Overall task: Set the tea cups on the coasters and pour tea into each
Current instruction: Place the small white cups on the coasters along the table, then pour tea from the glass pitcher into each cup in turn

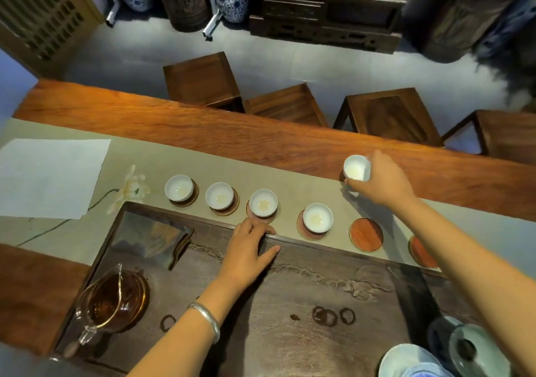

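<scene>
Four tea cups sit on coasters; my right hand fingers grasp a fifth cup above the surface, two coasters bare. Left hand released on tray rim. Pouring remains.

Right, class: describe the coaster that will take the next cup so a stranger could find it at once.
Follow the row of coasters on the grey runner behind the carved tea tray. The empty red coaster lies just right of the fourth cup, fully visible, unlike the arm-covered last one.
</scene>
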The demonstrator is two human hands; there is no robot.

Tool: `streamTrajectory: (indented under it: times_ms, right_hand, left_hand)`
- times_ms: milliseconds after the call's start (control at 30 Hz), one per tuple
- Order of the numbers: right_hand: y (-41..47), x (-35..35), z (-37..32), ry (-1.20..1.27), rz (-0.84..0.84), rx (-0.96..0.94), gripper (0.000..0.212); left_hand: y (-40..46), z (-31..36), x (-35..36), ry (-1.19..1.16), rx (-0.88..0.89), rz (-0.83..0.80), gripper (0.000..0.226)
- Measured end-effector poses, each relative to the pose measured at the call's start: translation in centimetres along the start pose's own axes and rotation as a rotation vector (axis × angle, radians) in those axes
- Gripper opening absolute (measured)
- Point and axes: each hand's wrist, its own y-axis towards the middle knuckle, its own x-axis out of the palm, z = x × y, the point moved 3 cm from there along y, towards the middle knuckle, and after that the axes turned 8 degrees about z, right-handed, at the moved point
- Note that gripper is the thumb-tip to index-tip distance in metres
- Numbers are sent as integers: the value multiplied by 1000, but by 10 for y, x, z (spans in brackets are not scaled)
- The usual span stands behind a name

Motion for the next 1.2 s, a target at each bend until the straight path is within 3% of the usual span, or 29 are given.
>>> streamTrajectory:
  times_ms: [333,733,833,967,1200]
  right_hand:
    - [-97,5,45,-18,-123,146,63]
    - [-118,8,41,13,-110,185,71]
    - [-120,-2,29,-103,-71,115,83]
    - [-124,-18,-2,-87,74,-21,75]
    - [-141,0,-80,18,-10,-294,60]
  left_hand:
    - [-2,9,-9,186,64,-14,38]
    - [-4,9,-15,197,92,-65,46]
    - [-5,11,-16,203,111,-118,49]
    - [-8,12,-26,164,127,-182,54]
    - [-46,-16,-85,70,69,-25,45]
